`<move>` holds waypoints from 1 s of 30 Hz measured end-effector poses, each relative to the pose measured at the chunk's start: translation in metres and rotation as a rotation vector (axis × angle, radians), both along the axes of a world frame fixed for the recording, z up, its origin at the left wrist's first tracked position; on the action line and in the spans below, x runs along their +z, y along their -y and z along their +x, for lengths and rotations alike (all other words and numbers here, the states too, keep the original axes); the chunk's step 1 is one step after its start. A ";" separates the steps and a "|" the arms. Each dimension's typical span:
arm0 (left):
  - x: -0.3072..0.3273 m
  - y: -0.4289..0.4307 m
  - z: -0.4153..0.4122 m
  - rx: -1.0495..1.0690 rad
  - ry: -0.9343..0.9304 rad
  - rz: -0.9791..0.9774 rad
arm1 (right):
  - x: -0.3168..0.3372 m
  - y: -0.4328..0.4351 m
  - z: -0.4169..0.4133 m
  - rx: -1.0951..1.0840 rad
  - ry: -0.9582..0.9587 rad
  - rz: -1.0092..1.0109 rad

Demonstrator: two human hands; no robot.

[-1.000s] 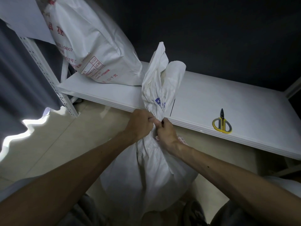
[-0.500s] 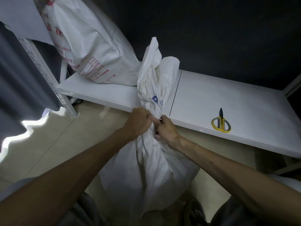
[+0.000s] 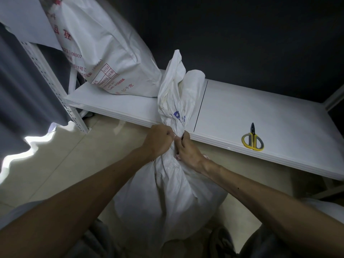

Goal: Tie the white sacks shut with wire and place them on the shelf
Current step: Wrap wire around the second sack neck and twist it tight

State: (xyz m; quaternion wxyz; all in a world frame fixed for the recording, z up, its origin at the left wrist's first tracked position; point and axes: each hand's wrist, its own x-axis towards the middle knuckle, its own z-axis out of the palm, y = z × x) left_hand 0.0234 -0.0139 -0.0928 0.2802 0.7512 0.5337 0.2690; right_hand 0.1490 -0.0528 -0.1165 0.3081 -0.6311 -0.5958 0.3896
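A printed sack (image 3: 104,53) already lies at the left end of the shelf (image 3: 260,108). The left hand (image 3: 158,140) and right hand (image 3: 188,151) clench the gathered neck of the floor sack (image 3: 167,192), just before the shelf's front edge. No wire shows, so tying and shelving likely remain.

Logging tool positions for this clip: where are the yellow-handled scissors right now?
In the head view, the yellow-handled scissors lie on the white shelf, right of the gathered sack, near the shelf's front edge.

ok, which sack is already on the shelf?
The red-printed sack, on the shelf. The blue-marked sack is off it, left hand and right hand gripping its neck.
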 end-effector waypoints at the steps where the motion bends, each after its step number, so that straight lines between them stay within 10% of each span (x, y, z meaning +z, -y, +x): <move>1: 0.001 0.001 0.000 -0.007 -0.002 0.013 | -0.001 0.000 0.000 0.023 0.020 0.010; 23: 0.001 -0.009 -0.004 -0.036 -0.019 -0.017 | 0.000 -0.001 0.004 0.004 -0.063 -0.053; 30: 0.001 -0.010 -0.009 -0.143 0.000 -0.028 | 0.031 -0.024 0.048 0.264 0.753 0.685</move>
